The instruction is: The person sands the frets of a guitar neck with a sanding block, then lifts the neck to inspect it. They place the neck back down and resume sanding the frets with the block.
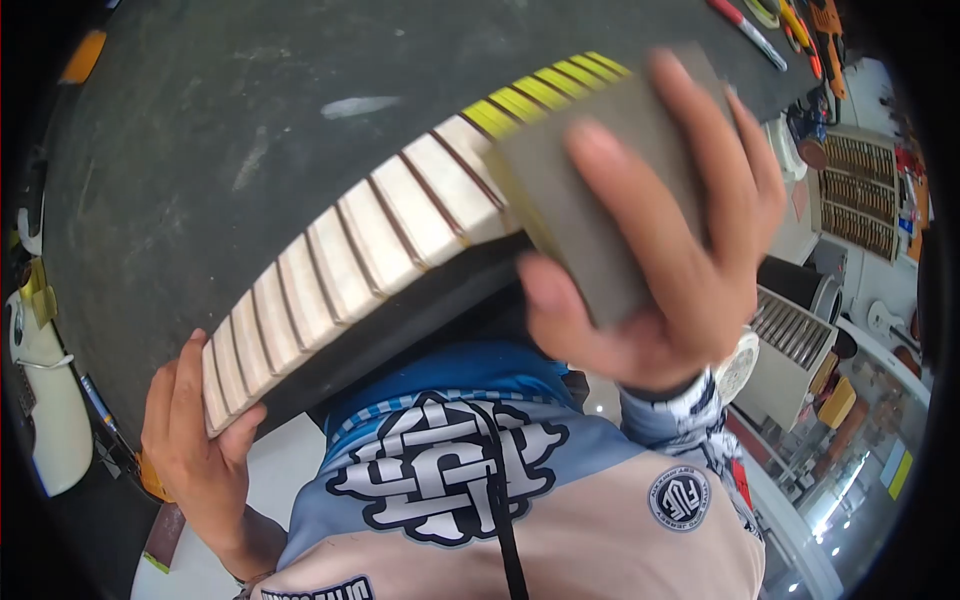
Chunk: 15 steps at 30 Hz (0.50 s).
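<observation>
A guitar neck (352, 245) lies across the dark work surface, bowed by the wide lens. Cream tape covers its fretboard between narrow brown strips, and yellow tape (545, 88) covers the closely spaced strips at the far right end. My left hand (195, 435) grips the near left end, thumb on the lower edge and fingers on the upper. In my right hand (680, 240) is a flat grey-brown sanding block (570, 195), blurred by motion. Fingers spread over its top, thumb at its near edge, I hold it over the right part of the neck, hiding some of it.
The dark work surface (200, 90) extends beyond the neck. A marker (748, 35) and orange-handled tools (828, 40) lie at the upper right. A cream-coloured object (55, 420) is at the left edge. Racks of small parts (858, 190) and a white guitar (892, 328) are at the right.
</observation>
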### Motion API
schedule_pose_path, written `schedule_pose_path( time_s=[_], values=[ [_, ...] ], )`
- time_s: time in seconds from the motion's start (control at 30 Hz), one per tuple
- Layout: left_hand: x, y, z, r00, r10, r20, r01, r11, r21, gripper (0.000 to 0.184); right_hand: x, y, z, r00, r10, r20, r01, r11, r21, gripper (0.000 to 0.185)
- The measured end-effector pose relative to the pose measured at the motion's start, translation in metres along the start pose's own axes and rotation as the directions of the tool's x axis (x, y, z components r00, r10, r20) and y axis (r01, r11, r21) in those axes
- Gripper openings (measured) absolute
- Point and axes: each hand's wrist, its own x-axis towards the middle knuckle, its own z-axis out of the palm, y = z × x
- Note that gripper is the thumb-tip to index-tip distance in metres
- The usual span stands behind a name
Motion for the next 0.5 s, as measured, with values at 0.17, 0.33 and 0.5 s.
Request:
schedule_pose_path(
  time_s=[0.17,0.33,0.5],
  values=[
    [0.002,0.004,-0.002,1.000,-0.004,0.005,0.004,1.000,0.013,0.080,0.002,0.000,-0.003,1.000,0.011,0.009,-0.011,1.000,-0.006,0.053],
    [0.001,0.001,-0.001,1.000,-0.012,0.002,0.012,1.000,-0.004,0.079,-0.039,-0.013,-0.030,0.995,0.096,0.013,-0.097,0.995,0.012,0.057],
    [0.001,0.001,0.000,1.000,-0.003,-0.006,0.003,1.000,-0.006,0.078,-0.029,-0.011,-0.018,0.998,0.065,-0.017,-0.065,0.998,0.026,0.057]
  ],
)
